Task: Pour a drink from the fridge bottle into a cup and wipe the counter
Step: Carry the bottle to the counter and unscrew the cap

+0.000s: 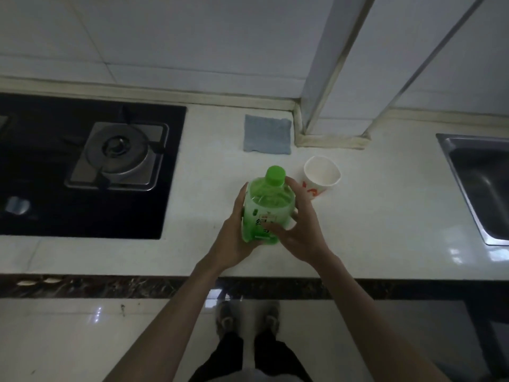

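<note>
Now my left hand (237,230) curls round the left side of the green bottle (264,210), held near upright over the white surface (206,257), its green cap (275,175) on. I should keep that grip firm and low while my right hand (300,224), curled round the other side, climbs to twist the cap off, clear of the empty paper cup (321,177) just beside.
</note>
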